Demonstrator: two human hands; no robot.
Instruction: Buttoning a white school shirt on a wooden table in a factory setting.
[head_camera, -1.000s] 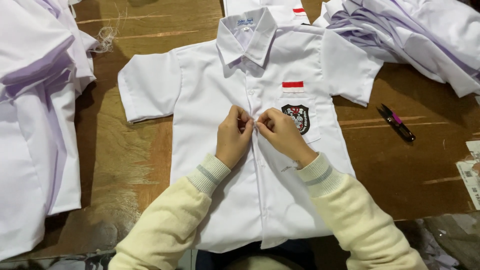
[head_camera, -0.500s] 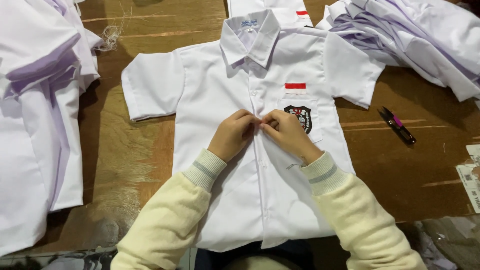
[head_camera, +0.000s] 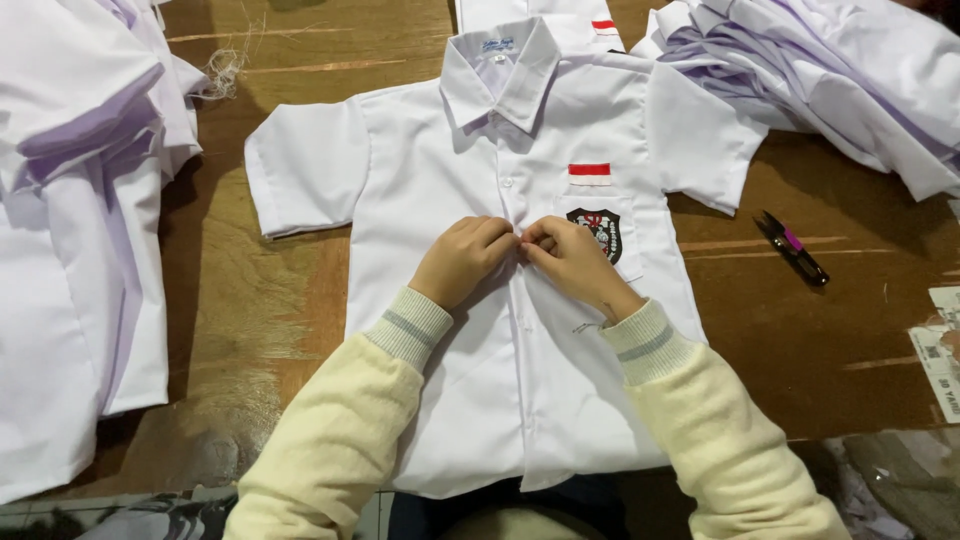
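Note:
A white short-sleeved shirt (head_camera: 420, 180) lies flat, front up, on the wooden table (head_camera: 260, 300), collar pointing away from me. Its chest pocket carries a small red-and-white patch and a dark crest badge. My left hand (head_camera: 462, 260) and my right hand (head_camera: 572, 262) meet at the button placket in the middle of the chest, fingertips pinching the fabric edges together. Both arms wear cream knitted sleeves with grey-striped cuffs. The button under my fingers is hidden.
A pile of white shirts (head_camera: 70, 200) covers the table's left side. Another heap of white shirts (head_camera: 830, 70) lies at the back right. Small black thread snips with a pink band (head_camera: 792, 247) rest right of the shirt. A tangle of loose threads (head_camera: 225, 72) sits at the back left.
Both hands stay pinched together at the placket, having shifted only slightly along it. My view has drifted a little, so the shirt sits slightly differently in the picture.

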